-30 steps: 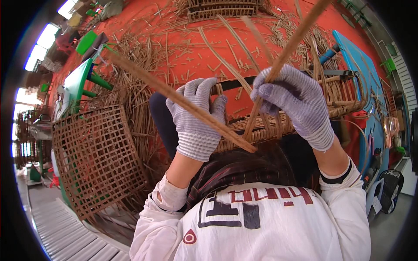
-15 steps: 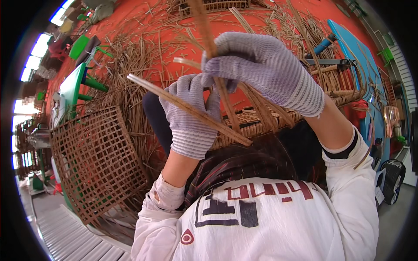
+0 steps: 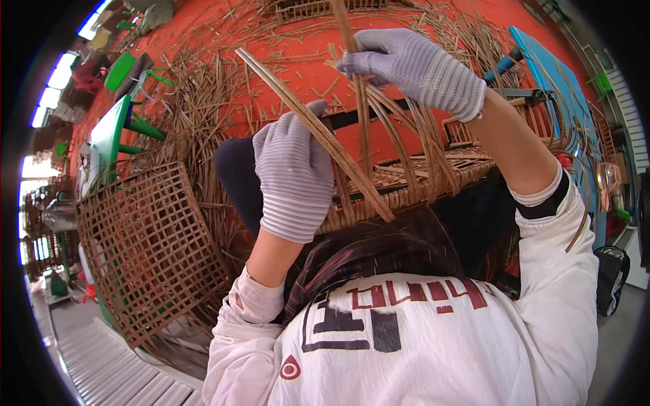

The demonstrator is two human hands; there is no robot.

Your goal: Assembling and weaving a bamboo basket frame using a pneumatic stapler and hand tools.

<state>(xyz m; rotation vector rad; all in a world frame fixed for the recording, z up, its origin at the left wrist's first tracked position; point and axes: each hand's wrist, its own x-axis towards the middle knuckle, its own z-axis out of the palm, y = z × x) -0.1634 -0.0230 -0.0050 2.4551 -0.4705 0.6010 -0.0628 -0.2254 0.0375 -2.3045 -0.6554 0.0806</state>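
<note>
My right hand (image 3: pixel 420 68), in a grey-and-white striped knit glove, pinches a long brown flat cane strip (image 3: pixel 363 125) above the work. The strip runs up past the fingers and down toward a woven cane panel (image 3: pixel 420 176) across my lap. My left hand (image 3: pixel 294 177), gloved alike, is curled at the panel's left end. Its fingertips are mostly hidden, so what they grip does not show. A paler split strip (image 3: pixel 338 152) slants up from the panel's near edge, crossing in front of the left fingers. Several bent strips (image 3: pixel 440 159) stand along that edge, and a dark frame bar (image 3: pixel 345 120) lies behind.
A brown open-lattice woven panel (image 3: pixel 159 250) leans at the left, near a green stool (image 3: pixel 112 135). Loose cane strips (image 3: pixel 193 101) cover much of the red floor (image 3: pixel 271 68). At the right stands a blue board or table (image 3: pixel 542 74).
My hands have drawn apart: the right moved up and right with its strip, and the left sank slightly. The paler strip has swung more upright, and more of the woven panel now shows.
</note>
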